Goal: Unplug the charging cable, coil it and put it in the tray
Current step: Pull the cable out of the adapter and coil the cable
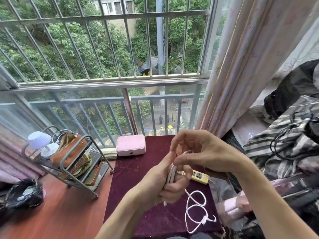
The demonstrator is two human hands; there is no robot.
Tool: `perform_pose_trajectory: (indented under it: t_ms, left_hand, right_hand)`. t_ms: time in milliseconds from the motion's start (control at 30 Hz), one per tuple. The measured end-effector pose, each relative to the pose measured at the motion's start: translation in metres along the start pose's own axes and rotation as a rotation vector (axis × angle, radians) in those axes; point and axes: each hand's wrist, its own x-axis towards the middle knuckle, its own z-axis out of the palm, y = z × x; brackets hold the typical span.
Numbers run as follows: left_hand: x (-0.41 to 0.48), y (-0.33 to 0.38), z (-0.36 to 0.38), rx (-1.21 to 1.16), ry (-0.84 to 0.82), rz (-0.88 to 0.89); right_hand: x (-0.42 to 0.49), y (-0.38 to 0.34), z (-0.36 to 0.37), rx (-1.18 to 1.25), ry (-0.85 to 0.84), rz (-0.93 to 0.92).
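A white charging cable [195,209] is partly wound into loops in my left hand [170,176], which is shut around the bundle above the dark red table [138,180]. One plug end pokes out below that fist. The loose tail drops to the tabletop and curls in two loops at the front right. My right hand [202,152] is just above the left, thumb and fingers pinching a strand of the cable at the top of the bundle. A yellow power strip [200,176] lies behind my hands, with nothing plugged into its visible sockets.
A pink case [130,144] stands at the table's far edge by the window railing. A metal rack [72,163] with a brown pouch and a small lamp stands left. A black bag [22,194] lies on the floor. Curtain and piled clothes crowd the right.
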Motion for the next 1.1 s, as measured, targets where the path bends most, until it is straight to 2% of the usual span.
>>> perform_pose_trajectory:
  t_ms: [133, 267, 367, 467, 533, 800, 967, 1100]
  left_hand:
    - [-0.004, 0.004, 0.003, -0.054, -0.045, 0.029]
    - [-0.009, 0.013, 0.008, -0.099, -0.064, 0.105]
    - [-0.010, 0.019, 0.011, -0.159, -0.073, 0.154]
    - [-0.008, 0.023, 0.013, -0.274, -0.103, 0.215]
    - [-0.008, 0.025, 0.013, -0.329, -0.103, 0.244]
    - [-0.008, 0.035, -0.001, -0.416, 0.003, 0.387]
    - [-0.003, 0.041, -0.007, -0.390, 0.187, 0.450]
    - [0.002, 0.044, -0.011, -0.299, 0.430, 0.483]
  right_hand:
    - [0.006, 0.014, 0.000, 0.076, 0.078, -0.033]
    - [0.008, 0.031, 0.007, 0.271, 0.180, -0.047]
    - [0.006, 0.043, 0.017, 0.340, 0.270, -0.032]
    - [0.002, 0.058, 0.032, 0.571, 0.307, 0.017]
    - [-0.001, 0.069, 0.044, 0.631, 0.350, 0.055]
    - [-0.014, 0.082, 0.075, 0.440, 0.478, 0.184]
    - [-0.022, 0.081, 0.076, 0.135, 0.414, 0.242]
    - [-0.029, 0.071, 0.077, -0.117, 0.310, 0.255]
